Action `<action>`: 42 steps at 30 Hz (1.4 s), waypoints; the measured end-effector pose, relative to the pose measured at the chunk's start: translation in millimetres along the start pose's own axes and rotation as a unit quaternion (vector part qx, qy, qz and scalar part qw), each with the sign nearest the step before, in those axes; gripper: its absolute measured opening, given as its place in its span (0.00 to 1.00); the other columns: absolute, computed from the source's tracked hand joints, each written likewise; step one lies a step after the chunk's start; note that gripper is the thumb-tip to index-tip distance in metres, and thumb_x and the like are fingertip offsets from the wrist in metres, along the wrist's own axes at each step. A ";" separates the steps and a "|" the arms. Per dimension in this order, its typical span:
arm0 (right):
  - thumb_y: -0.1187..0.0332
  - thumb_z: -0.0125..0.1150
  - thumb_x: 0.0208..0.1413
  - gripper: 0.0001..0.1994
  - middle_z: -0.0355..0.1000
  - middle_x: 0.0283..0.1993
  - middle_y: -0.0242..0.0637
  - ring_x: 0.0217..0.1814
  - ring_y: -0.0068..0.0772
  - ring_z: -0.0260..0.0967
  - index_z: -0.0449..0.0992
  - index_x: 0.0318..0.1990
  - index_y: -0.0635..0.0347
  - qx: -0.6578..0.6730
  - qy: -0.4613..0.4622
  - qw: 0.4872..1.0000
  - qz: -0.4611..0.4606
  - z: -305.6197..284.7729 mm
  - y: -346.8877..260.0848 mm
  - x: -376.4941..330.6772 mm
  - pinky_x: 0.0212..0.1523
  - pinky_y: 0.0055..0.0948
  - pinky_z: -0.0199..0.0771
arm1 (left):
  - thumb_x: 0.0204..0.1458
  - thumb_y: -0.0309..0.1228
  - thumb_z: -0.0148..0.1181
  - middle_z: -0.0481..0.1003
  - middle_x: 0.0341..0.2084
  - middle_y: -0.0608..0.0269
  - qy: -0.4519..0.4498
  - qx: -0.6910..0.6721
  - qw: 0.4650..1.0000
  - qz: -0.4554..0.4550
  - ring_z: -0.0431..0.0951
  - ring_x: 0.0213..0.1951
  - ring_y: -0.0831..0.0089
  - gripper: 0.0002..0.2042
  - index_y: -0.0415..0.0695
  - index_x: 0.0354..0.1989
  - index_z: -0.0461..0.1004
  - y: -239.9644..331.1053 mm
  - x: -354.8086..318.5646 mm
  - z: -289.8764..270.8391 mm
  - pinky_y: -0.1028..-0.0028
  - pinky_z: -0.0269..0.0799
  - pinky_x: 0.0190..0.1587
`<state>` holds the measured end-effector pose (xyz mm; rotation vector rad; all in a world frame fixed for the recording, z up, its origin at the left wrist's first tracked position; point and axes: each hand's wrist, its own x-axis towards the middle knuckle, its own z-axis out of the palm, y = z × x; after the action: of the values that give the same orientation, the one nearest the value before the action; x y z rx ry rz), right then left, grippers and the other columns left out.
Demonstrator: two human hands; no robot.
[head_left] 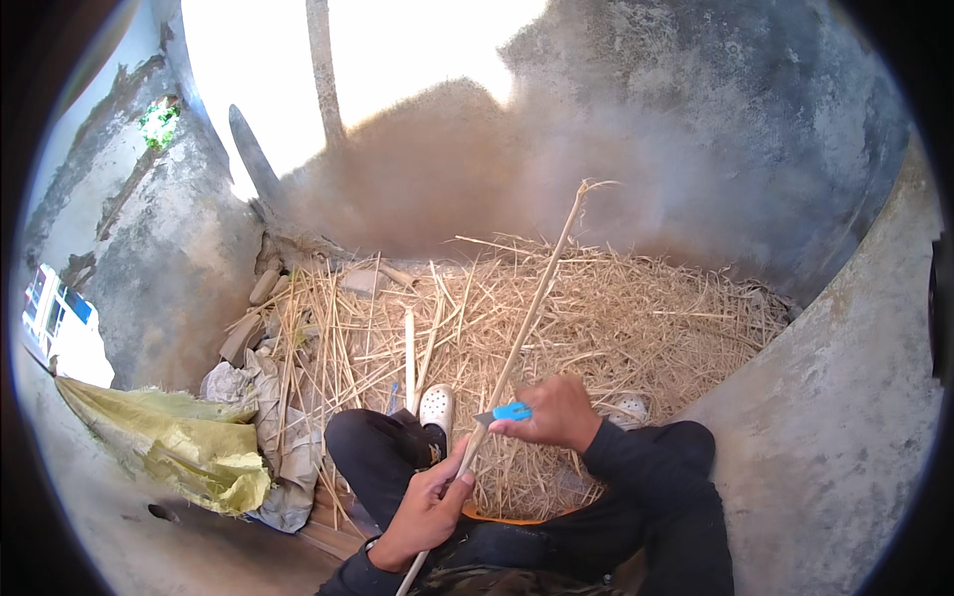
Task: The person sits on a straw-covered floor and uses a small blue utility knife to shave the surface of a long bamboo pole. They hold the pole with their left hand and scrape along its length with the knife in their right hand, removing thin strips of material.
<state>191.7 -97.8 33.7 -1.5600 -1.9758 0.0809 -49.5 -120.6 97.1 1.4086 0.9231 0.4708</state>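
A long, thin pale stick [540,294], perhaps a peeled stalk or bamboo, runs slantwise from my lap up toward the far wall, with a frayed tip. Wrapped round its lower part is my left hand [429,509], thumb lying along it. My right hand [558,413], just above and to the right, is closed on a blue-handled utility knife [512,411]. The grey blade lies against or right beside the stick, a little above my left fingers. Much of the knife's handle is hidden in my fist.
Dry straw and shavings [636,318] cover the ground around my white clogs [436,405]. Several loose strips [343,328] lie to the left, by a yellow-green woven sack [189,442]. Concrete walls [785,149] close in the far side and the right.
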 end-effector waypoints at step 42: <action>0.26 0.39 0.53 0.40 0.64 0.10 0.34 0.14 0.35 0.65 0.73 0.14 0.55 -0.053 0.032 0.965 0.256 -3.3 128.2 38.2 0.18 0.38 0.62 | 0.61 0.23 0.48 0.70 0.34 0.69 -0.027 0.079 0.996 0.011 0.65 0.36 0.84 0.25 0.36 0.67 0.56 -0.4 -16.5 0.1 0.83 0.63 0.42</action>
<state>299.4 -25.7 0.2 -2.0844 -1.5047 0.1329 -59.3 -133.3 101.1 1.5693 0.9179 0.3821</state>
